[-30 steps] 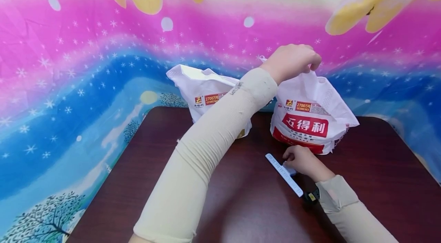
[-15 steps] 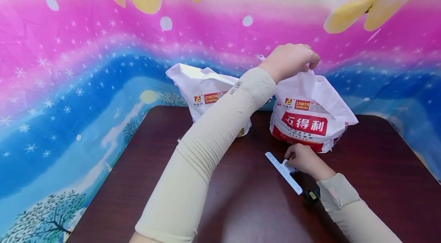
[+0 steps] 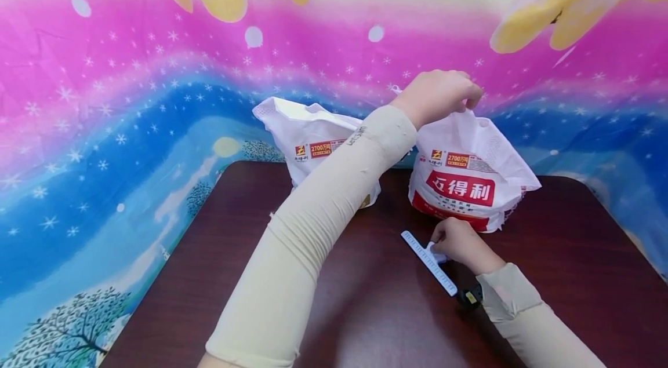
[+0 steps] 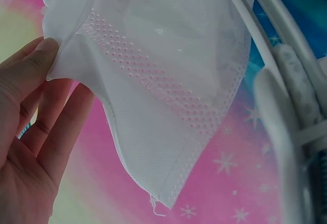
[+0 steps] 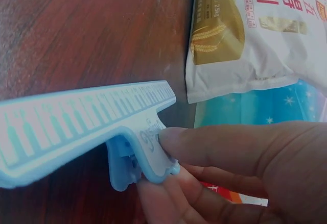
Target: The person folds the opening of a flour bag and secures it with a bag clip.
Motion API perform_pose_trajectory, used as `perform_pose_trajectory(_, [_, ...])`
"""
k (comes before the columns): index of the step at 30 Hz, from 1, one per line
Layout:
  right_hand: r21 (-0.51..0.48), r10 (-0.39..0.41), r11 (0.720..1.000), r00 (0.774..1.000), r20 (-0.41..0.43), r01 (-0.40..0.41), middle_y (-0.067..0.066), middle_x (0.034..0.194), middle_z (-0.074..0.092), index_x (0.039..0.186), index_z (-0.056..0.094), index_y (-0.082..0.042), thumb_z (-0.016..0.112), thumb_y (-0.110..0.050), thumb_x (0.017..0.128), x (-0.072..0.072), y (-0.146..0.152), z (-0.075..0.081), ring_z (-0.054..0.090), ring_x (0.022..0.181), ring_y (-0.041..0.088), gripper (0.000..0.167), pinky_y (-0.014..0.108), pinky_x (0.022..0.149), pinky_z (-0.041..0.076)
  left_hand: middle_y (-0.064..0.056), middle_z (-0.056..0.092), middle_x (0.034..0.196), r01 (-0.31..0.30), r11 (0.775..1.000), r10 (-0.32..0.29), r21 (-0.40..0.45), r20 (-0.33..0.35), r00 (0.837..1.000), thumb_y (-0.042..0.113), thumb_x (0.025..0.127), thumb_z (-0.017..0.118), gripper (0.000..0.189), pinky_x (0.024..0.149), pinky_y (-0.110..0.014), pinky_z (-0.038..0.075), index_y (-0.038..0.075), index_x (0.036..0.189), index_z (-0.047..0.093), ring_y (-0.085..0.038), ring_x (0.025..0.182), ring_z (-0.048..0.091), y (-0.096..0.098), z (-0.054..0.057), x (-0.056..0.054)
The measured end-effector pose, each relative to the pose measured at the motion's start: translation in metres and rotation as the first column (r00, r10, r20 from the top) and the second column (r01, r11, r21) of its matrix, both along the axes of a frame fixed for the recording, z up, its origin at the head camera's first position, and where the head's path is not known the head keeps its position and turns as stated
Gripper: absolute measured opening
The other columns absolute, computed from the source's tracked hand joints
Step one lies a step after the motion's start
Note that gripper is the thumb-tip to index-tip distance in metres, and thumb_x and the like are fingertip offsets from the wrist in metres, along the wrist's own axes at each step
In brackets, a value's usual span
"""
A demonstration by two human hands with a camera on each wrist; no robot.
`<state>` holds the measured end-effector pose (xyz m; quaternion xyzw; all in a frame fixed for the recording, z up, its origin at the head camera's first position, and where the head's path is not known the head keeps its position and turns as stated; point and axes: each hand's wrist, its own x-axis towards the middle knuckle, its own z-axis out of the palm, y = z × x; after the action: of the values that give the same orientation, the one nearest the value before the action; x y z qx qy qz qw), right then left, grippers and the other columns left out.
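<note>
In the head view my left hand [image 3: 440,95] reaches over to the top of the right white flour bag [image 3: 461,188]. The left wrist view has its thumb and finger pinching the bag's thin top edge [image 4: 115,122], which hangs in a loose fold. Low in front of that bag, my right hand [image 3: 464,245] holds a pale blue bag clip [image 3: 429,263]. Close up, the thumb presses one handle of the clip [image 5: 153,142], with fingers behind the other. Its long bar, printed with stripes, points away from the hand.
Another white flour bag [image 3: 308,150] stands to the left, partly hidden behind my left sleeve [image 3: 302,240]. Both bags are on the dark brown table [image 3: 250,223]. A colourful printed cloth [image 3: 156,101] hangs behind. White plastic parts [image 4: 286,101] cross the left wrist view's right side.
My right fingers have shifted slightly back on the clip, so more of its handle shows. The left hand still pinches the bag's top; both bags stay in place.
</note>
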<state>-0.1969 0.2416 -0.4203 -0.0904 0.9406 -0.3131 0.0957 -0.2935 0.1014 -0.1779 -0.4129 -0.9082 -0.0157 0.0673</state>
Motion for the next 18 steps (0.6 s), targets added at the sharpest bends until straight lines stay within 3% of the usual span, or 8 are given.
perform_pose_trajectory(7, [0.004,-0.04,0.999,0.999,0.011,0.04,0.005,0.071,0.064,0.082,0.07,-0.003,0.082,-0.006,0.079,0.003,-0.0026,0.0018,0.059,0.065,0.019,0.013,0.033,0.059,0.055,0.011,0.061,0.135,0.001,1.0,-0.001,-0.002,0.002,1.0,0.031,0.101,0.064,0.028,0.099,-0.017,0.043,0.031,0.129,0.066,-0.004,0.121,0.056,0.0,-0.0023,-0.002])
perform_pose_trajectory(18, [0.018,-0.025,1.0,1.0,0.007,0.025,0.004,0.067,0.059,0.078,0.062,-0.004,0.079,-0.005,0.08,0.0047,-0.0095,0.0034,0.056,0.062,0.019,0.017,0.032,0.056,0.05,0.011,0.061,0.135,-0.01,1.0,0.01,0.014,0.024,1.0,0.031,0.1,0.065,0.031,0.099,-0.018,0.043,0.031,0.131,0.065,-0.005,0.121,0.056,-0.0018,-0.0037,-0.0021])
